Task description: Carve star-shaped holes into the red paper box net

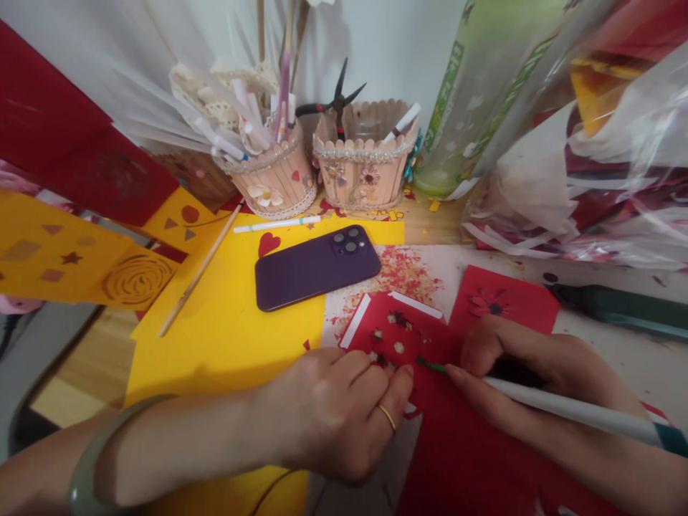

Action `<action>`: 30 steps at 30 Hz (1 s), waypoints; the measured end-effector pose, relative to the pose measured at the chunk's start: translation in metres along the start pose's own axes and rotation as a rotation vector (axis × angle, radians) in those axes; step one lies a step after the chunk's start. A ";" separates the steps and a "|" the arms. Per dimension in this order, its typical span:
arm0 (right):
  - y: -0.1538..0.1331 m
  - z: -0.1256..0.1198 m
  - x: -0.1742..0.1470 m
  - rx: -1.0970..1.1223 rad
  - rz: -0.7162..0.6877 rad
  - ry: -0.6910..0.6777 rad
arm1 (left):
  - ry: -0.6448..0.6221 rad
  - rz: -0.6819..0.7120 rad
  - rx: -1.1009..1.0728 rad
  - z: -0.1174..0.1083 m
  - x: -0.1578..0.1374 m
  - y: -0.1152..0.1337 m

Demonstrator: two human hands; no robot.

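Note:
My right hand is closed around a white felt-tip pen with a green tip and a dark green end. The tip touches a red paper piece beside a small dark cut-out. Flower-like cut-outs dot this piece, and white strips line two of its upper edges. My left hand, with curled fingers and a gold ring, presses on the piece's lower left side. Under my right hand lies more red paper. A red panel with a cut flower sits just beyond that hand.
A purple phone lies on yellow paper. Behind it stand a wooden-stick basket of pens and another with pliers. Red and yellow scraps, a wooden stick and a dark green pen-like object lie around.

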State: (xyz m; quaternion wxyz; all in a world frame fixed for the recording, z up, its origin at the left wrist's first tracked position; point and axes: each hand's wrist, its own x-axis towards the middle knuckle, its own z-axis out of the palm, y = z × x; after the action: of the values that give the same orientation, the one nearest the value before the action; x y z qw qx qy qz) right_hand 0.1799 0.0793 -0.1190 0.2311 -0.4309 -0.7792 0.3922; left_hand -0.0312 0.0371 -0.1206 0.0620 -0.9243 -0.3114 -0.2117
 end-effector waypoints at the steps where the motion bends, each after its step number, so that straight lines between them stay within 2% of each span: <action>1: 0.001 0.000 0.000 0.000 -0.001 0.000 | 0.000 0.003 -0.004 0.000 0.000 0.000; 8: 0.001 -0.001 -0.001 0.002 -0.019 -0.017 | -0.056 0.041 -0.016 -0.006 0.003 -0.003; 10: -0.001 -0.002 0.002 0.010 -0.004 0.001 | -0.030 0.023 0.001 -0.004 0.001 -0.002; 13: -0.006 -0.005 0.006 0.062 0.041 0.085 | 0.007 -0.002 0.028 0.001 -0.003 0.000; 18: -0.010 -0.009 0.009 0.183 0.111 0.229 | -0.010 0.012 0.047 0.004 -0.003 0.000; 22: -0.009 -0.011 0.011 0.257 0.169 0.231 | -0.009 0.028 0.073 0.003 -0.002 -0.001; 30: -0.007 -0.010 0.011 0.307 0.160 0.212 | -0.059 0.060 0.070 -0.002 0.001 -0.003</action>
State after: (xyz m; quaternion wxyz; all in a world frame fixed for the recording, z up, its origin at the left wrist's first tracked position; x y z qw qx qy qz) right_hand 0.1777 0.0906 -0.1069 0.3430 -0.4900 -0.6448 0.4759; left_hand -0.0329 0.0401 -0.1183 0.0912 -0.9364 -0.2923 -0.1713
